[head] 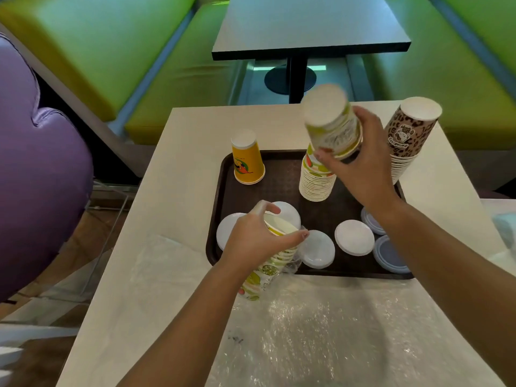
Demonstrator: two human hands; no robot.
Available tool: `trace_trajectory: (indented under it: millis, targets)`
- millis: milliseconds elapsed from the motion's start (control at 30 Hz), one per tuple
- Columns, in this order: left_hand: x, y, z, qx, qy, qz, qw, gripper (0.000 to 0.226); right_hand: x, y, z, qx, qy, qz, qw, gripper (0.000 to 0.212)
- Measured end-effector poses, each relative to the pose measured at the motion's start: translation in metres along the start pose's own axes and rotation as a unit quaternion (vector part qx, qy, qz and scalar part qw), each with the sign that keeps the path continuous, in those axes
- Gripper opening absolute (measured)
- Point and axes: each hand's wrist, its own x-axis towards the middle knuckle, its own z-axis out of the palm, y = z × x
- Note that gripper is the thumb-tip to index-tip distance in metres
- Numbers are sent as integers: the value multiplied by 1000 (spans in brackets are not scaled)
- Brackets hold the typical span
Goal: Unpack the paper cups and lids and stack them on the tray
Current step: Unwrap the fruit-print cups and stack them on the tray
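Clear wrap point(321, 331) covers the counter's point(181, 152) near edge, emptied and flattened. Over the tray's point(279, 180) near-left corner my left hand point(257, 238) grips the sleeve stack point(265, 272) of lime-print cups, tilted mouth-up, likely so cups slide free. White lids point(354, 237) lie along the tray's near edge. Mid-tray, my right hand point(360, 160) clasps a few cups point(332, 124), inverted and blurred, just above the tray stack point(317, 180), apparently for nesting. Farther: a yellow cup point(247, 160) at the far-left corner, a leopard stack point(407, 138) at the right edge.
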Motion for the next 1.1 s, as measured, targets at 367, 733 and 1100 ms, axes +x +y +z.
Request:
trace_trajectory:
  millis: [367,733,1100]
  targets:
    - [6,-2,3,2,-23,-17,1000,61,20,25,18,18,-86,197,977,73]
    - [10,-8,7,0,-25,-26,999,65,3,49,32,-6,-119,235,965,68]
    - [0,-9,12,-28,-13,-1,1000,87,-66,-27,21,120,-211,115,963,45]
